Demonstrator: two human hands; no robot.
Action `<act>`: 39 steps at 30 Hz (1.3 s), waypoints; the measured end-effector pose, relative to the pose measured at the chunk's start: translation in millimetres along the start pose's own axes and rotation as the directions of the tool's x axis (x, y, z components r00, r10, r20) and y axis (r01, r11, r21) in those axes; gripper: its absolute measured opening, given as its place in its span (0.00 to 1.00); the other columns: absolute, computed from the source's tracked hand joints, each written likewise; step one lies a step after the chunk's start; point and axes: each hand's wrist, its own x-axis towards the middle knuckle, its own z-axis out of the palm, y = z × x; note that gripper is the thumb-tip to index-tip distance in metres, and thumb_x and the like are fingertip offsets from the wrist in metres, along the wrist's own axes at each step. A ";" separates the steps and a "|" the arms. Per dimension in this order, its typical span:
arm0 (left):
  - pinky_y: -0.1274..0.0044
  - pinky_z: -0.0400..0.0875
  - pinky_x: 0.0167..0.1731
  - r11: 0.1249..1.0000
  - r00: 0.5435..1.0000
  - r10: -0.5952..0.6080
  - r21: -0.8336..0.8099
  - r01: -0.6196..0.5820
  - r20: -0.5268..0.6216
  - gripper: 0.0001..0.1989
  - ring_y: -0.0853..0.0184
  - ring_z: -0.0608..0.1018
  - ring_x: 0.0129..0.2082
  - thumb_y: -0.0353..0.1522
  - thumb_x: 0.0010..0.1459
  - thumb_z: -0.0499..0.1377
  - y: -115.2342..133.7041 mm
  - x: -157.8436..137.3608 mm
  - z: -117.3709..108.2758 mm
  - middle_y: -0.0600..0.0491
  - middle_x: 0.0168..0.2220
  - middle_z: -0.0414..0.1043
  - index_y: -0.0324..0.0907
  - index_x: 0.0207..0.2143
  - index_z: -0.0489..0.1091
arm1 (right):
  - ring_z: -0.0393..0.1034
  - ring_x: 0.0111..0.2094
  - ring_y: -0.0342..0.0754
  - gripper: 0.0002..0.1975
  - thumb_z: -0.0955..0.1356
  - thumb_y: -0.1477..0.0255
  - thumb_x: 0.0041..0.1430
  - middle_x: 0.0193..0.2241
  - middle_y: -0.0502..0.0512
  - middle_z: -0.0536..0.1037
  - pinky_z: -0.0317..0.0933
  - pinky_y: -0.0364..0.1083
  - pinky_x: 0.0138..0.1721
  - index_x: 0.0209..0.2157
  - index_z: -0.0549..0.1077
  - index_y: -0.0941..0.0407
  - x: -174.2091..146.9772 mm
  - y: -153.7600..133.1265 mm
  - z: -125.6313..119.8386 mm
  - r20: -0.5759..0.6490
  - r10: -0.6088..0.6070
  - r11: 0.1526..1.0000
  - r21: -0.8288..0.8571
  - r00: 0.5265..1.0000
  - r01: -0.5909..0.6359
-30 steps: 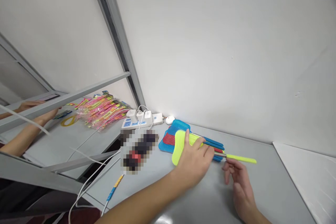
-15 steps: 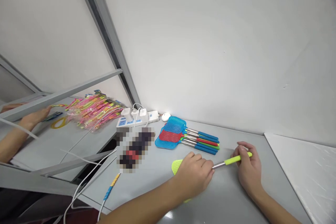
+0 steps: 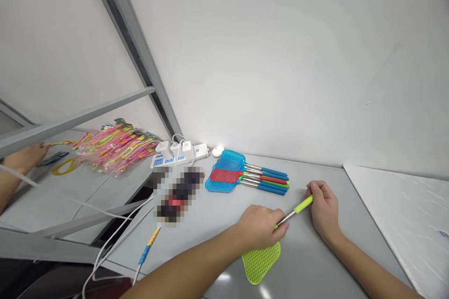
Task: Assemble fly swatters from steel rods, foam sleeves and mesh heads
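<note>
A lime-green fly swatter with a metal shaft is held between both hands, its mesh head pointing down toward me. My left hand is closed round the shaft close to the head. At the other end, my right hand is closed round the tip of the green grip. Beyond them, a stack of fly swatters in blue and red lies on the table, with blue, red and green handles pointing right.
A power strip with several chargers stands by the wall, beside a round white object. A pixelated dark item lies to the left. Across the metal frame, another person's hand is near bagged colourful items. White sheeting lies at right.
The swatter has turned so its head swings toward me and shows more fully below my left hand. My right hand now covers the grip's end. The view has shifted slightly.
</note>
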 end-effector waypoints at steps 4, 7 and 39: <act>0.75 0.64 0.25 1.000 0.999 0.002 -0.002 -0.002 0.036 0.16 0.62 0.78 0.24 0.44 0.64 0.48 -3.4 1.5 -2.9 0.54 0.24 0.75 0.45 0.32 0.69 | 0.60 0.24 0.44 0.18 0.64 0.55 0.61 0.21 0.46 0.66 0.55 0.43 0.25 0.26 0.65 0.54 -1.2 0.6 -2.7 -0.041 -0.075 0.993 -0.092 0.996 0.071; 0.75 0.64 0.26 1.000 0.999 -0.002 -0.003 0.002 0.041 0.18 0.61 0.78 0.25 0.45 0.65 0.47 -5.5 1.0 -5.4 0.53 0.25 0.75 0.44 0.31 0.69 | 0.57 0.22 0.43 0.18 0.64 0.56 0.62 0.20 0.45 0.64 0.53 0.43 0.25 0.24 0.64 0.54 -2.0 -1.1 -4.4 -0.041 -0.144 0.974 -0.180 0.989 0.134; 0.68 0.61 0.44 0.998 0.996 0.058 0.035 -0.055 -0.074 0.16 0.58 0.72 0.41 0.46 0.59 0.56 -23.3 7.3 -24.4 0.51 0.35 0.73 0.43 0.34 0.69 | 0.65 0.27 0.45 0.18 0.58 0.64 0.70 0.25 0.52 0.73 0.52 0.46 0.34 0.30 0.70 0.56 -16.4 -28.2 -8.8 0.872 -0.256 0.187 -0.378 0.417 0.907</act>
